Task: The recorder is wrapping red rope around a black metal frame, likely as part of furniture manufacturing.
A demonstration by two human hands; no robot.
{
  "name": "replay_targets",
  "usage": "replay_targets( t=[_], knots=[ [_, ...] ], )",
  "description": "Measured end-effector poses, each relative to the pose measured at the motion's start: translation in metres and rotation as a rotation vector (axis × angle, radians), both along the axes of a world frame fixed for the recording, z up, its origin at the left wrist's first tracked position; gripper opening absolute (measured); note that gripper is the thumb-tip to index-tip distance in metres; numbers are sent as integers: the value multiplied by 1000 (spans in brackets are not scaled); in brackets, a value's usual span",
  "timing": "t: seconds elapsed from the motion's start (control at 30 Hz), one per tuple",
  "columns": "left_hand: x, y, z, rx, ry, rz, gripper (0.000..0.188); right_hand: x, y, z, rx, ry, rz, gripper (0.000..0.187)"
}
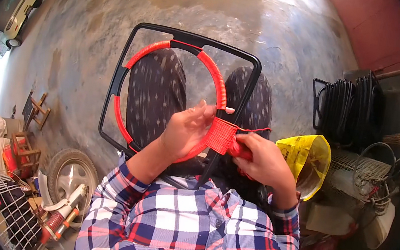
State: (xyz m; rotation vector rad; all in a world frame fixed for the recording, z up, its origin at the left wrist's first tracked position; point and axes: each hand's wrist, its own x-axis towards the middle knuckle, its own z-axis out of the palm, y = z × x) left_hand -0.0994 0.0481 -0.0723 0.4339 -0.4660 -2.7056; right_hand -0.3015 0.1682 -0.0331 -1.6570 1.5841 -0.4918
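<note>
A black frame (pixel 253 81) with rounded corners rests across my lap, tilted, with a ring set inside it. Red-orange cord (pixel 218 80) is wound tightly over much of the ring, leaving short black stretches bare. At the lower right, a broad band of cord windings (pixel 221 136) spans from the ring to the frame's side bar. My left hand (pixel 184 128) is closed round the ring beside this band, thumb and a fingertip showing. My right hand (pixel 267 163) grips a bundle of red cord (pixel 240 151) just right of the band. A loose strand runs rightward above it.
Right of my knee stands an open yellow bag (pixel 303 160). Several black frames (pixel 347 103) are stacked at the right, near a wire mesh roll (pixel 354 169). At the left lie a spoked wheel (pixel 73 177), a small wooden stool (pixel 25 153) and a white wire grid (pixel 7 206).
</note>
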Motion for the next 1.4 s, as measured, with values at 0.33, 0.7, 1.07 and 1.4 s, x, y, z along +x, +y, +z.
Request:
replay_targets(
  t=[0.33,0.7,1.07,1.4],
  knots=[
    [-7,-2,-11,-1,-80,38,46,-12,-25,-34,-123,-721,-309,69],
    [-4,-1,-22,-388,-457,616,17,7,-42,-26,-495,-763,-565,52],
    [-6,11,7,-1786,-442,700,36,34,-59,-33,-646,-251,-183,55],
    [-1,3,-7,-1236,-584,644,33,-2,-9,-24,-491,-413,-559,8]
  ],
)
